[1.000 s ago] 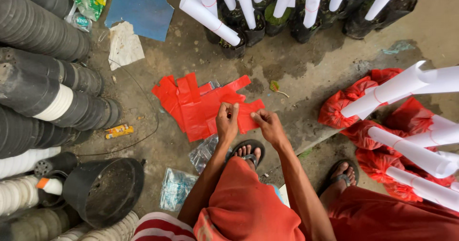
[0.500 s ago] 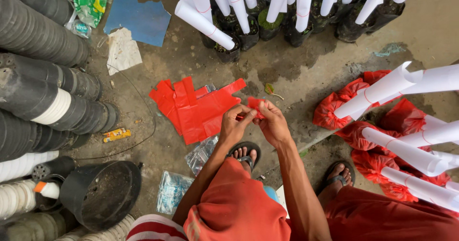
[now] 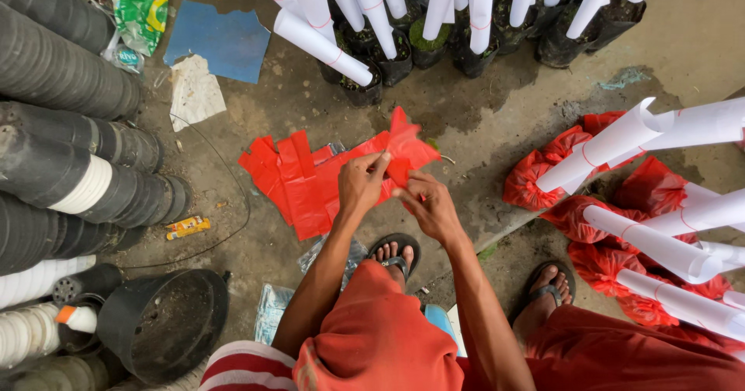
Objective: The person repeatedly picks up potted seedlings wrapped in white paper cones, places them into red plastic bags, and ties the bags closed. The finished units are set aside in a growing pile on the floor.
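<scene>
I pinch a red plastic sheet (image 3: 403, 154) between both hands, my left hand (image 3: 361, 185) gripping its edge from the left and my right hand (image 3: 431, 205) clamped on it from below, just above the pile of red sheets (image 3: 299, 181) on the floor (image 3: 497, 119). Black pots (image 3: 70, 158) lie stacked at left, and white paper tubes (image 3: 644, 135) stand in red bags (image 3: 543, 178) at right.
</scene>
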